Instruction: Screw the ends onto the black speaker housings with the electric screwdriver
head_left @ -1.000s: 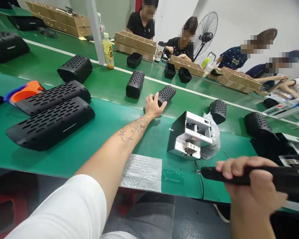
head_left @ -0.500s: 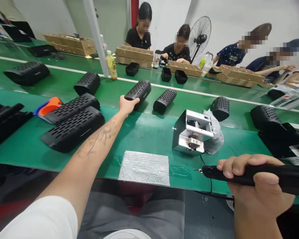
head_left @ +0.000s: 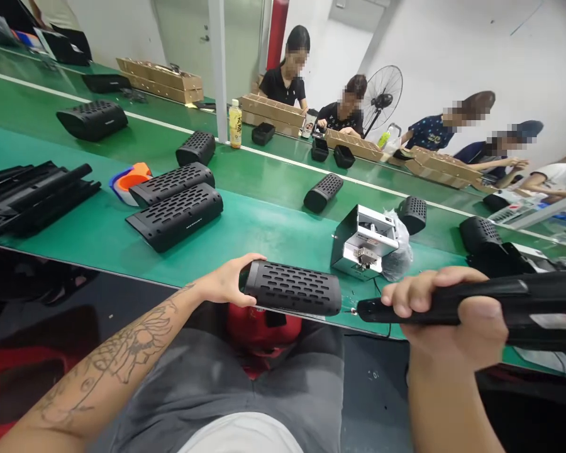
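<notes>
My left hand [head_left: 231, 281] grips the left end of a black speaker housing [head_left: 295, 288] with rows of slots, near the front edge of the bench. The housing lies lengthwise, covering the spot of the bubble-wrap sheet. My right hand [head_left: 446, 314] is closed round a black electric screwdriver [head_left: 476, 308], held level with its bit pointing left. The tip, with what looks like a small screw, is close to the housing's right end; I cannot tell if they touch. Behind the tip stands a black-and-silver screw feeder [head_left: 365, 242].
Two slotted housings [head_left: 179, 217] lie at left beside an orange-and-blue tape roll [head_left: 131, 182] and stacked black panels [head_left: 38, 195]. More housings [head_left: 324, 192] sit on the green conveyor [head_left: 264, 170]. A clear plastic bag [head_left: 399, 258] adjoins the feeder. Co-workers sit across, behind cardboard boxes [head_left: 273, 115].
My left hand has brought the speaker housing from the conveyor back to the bench's front edge. My right hand has moved slightly left with the screwdriver. The camera view has shifted.
</notes>
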`<state>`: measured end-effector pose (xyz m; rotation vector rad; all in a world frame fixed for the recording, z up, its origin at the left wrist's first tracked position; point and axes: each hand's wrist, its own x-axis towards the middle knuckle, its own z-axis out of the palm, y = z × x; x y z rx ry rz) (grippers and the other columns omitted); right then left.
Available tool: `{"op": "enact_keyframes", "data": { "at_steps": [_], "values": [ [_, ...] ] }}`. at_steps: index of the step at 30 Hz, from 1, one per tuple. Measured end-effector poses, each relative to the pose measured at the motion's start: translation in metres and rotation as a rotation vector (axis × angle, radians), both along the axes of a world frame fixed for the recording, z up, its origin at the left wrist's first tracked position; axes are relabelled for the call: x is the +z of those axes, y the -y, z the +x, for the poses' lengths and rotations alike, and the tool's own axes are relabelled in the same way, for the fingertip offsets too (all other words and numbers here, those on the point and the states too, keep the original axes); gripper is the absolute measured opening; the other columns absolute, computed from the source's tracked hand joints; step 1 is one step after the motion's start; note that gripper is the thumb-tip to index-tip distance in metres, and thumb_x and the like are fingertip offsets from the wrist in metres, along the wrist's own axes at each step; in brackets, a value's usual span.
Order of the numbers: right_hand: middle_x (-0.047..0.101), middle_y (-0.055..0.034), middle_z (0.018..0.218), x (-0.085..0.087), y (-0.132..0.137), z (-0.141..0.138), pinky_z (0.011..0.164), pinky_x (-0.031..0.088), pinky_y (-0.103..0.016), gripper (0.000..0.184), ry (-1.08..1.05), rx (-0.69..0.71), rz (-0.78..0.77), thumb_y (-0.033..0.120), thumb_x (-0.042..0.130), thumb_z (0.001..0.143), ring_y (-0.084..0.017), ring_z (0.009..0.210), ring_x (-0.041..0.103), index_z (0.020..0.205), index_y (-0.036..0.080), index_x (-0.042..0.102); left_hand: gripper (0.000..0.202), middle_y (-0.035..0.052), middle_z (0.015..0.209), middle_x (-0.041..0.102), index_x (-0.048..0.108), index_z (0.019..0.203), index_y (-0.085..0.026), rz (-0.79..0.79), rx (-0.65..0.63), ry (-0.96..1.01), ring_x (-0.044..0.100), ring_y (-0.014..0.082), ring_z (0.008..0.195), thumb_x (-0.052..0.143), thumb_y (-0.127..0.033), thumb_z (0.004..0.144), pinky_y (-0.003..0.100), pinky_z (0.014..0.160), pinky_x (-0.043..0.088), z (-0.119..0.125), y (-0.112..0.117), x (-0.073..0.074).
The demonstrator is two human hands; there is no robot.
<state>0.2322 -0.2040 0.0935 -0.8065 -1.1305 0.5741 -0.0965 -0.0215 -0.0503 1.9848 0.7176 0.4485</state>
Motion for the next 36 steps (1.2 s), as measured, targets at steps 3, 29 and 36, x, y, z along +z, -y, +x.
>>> {"op": "enact_keyframes", "data": {
  "at_steps": [3,29,36],
  "values": [
    [0.065,0.0044,0.057,-0.012,-0.006,-0.011,0.048,0.060,-0.035,0.028,-0.001,0.015,-0.018,0.053,0.092,0.092,-0.017,0.042,0.061,0.093,0.027,0.083,0.100,0.0071,0.137,0.080,0.058,0.161,-0.027,0.011,0.013,0.002,0.081,0.0339,0.122,0.094,-0.040,0.068,0.044,0.111,0.067,0.004,0.003,-0.004],
    [0.063,0.0077,0.058,-0.041,-0.019,-0.006,0.054,0.061,-0.032,0.035,0.041,0.060,-0.165,0.046,0.098,0.090,-0.014,0.044,0.060,0.084,0.026,0.070,0.111,0.0116,0.156,0.070,0.053,0.167,-0.025,0.057,0.063,-0.004,0.075,0.0384,0.136,0.094,-0.041,0.066,0.046,0.121,0.063,0.005,0.009,-0.018],
    [0.059,0.0083,0.056,-0.045,-0.020,-0.007,0.054,0.056,-0.033,0.034,0.112,0.157,-0.153,0.046,0.096,0.091,-0.014,0.042,0.055,0.084,0.027,0.068,0.110,0.0117,0.160,0.069,0.054,0.168,-0.026,0.070,0.063,-0.014,0.073,0.0397,0.141,0.095,-0.043,0.067,0.046,0.122,0.063,0.005,0.009,-0.020]
  ]
}}
